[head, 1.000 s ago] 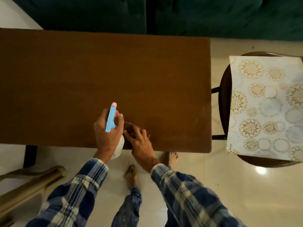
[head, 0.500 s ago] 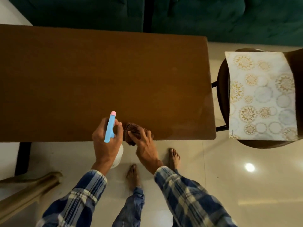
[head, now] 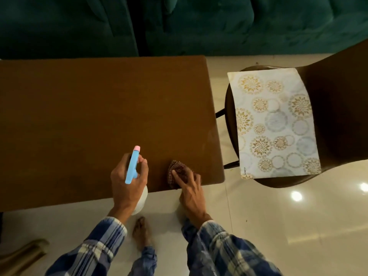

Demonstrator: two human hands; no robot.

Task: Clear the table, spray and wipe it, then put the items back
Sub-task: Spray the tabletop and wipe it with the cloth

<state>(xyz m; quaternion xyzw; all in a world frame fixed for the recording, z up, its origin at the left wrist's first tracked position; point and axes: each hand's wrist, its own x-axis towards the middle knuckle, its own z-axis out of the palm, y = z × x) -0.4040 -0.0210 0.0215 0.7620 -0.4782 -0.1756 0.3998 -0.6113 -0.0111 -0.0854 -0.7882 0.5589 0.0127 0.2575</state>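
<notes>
A bare brown wooden table fills the left and middle of the head view. My left hand grips a white spray bottle with a blue trigger head and pink nozzle, held over the table's near edge. My right hand presses a folded dark reddish-brown cloth onto the table near its front right corner. A patterned placemat, white with gold and blue circles, lies on a dark chair seat to the right of the table.
The dark wooden chair stands close to the table's right edge. A dark green sofa runs along behind the table. Glossy pale floor tiles lie in front and to the right. My bare foot stands below the table edge.
My right hand has slid the cloth to the right along the table's near edge, away from the bottle. The view has shifted to the right; my left hand still holds the spray bottle.
</notes>
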